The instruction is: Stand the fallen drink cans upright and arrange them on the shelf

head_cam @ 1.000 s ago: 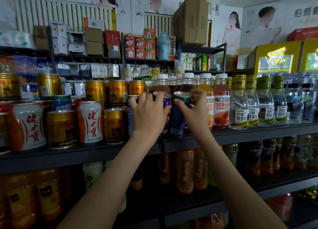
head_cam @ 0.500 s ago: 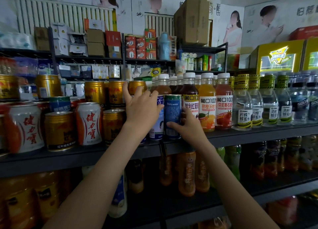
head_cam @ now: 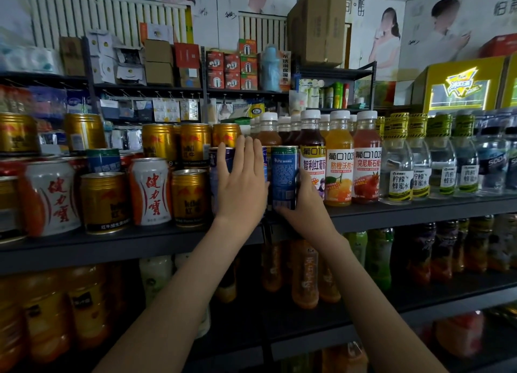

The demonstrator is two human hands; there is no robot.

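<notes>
Blue can [head_cam: 284,173]: upright on the shelf [head_cam: 391,214] at frame centre, base gripped by the right hand [head_cam: 306,207], left hand [head_cam: 243,185] flat, fingers straight, on neighbouring cans [head_cam: 221,171]; best slid flush, label forward, before letting go.

Juice bottles [head_cam: 338,159] (white caps), cardboard box [head_cam: 316,25] above

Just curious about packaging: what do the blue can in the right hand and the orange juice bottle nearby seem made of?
Blue can: probably metal with glossy printed sides; its top rim gleams like metal. Orange juice bottle: likely clear plastic, since the juice shows through, with a white cap and printed label.
</notes>
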